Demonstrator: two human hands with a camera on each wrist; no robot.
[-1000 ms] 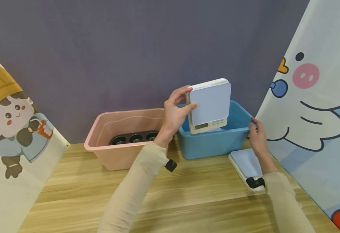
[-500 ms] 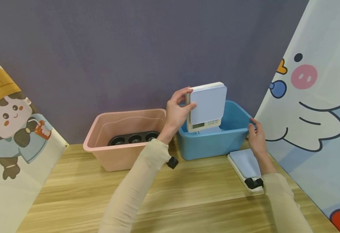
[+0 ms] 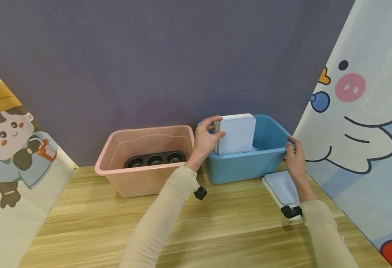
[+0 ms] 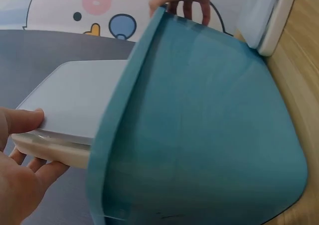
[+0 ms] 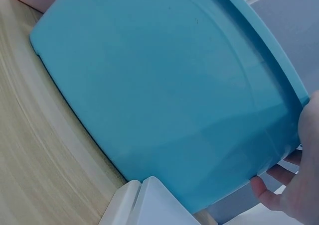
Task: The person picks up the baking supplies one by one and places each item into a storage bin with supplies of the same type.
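My left hand (image 3: pixel 206 138) pinches a white kitchen scale (image 3: pixel 237 134) by its left edge, thumb on the platform side and fingers behind. The scale stands upright, its lower part down inside the blue bin (image 3: pixel 246 166), where the front wall hides its display. In the left wrist view the thumb presses the top of the scale (image 4: pixel 79 98) close to the bin's rim. My right hand (image 3: pixel 296 156) grips the bin's right rim, fingers hooked over the edge. A second kitchen scale (image 3: pixel 282 189) lies flat on the table below that hand, against the bin.
Left of the blue bin stands a pink bin (image 3: pixel 145 180) with a dark muffin tin (image 3: pixel 155 159) inside. Both sit on a wood-grain table (image 3: pixel 223 227). A grey wall (image 3: pixel 169 63) rises behind, with cartoon-printed panels at both sides.
The left hand has lowered the scale into the blue bin, so its display has dropped out of sight behind the front wall. The right hand stays on the rim.
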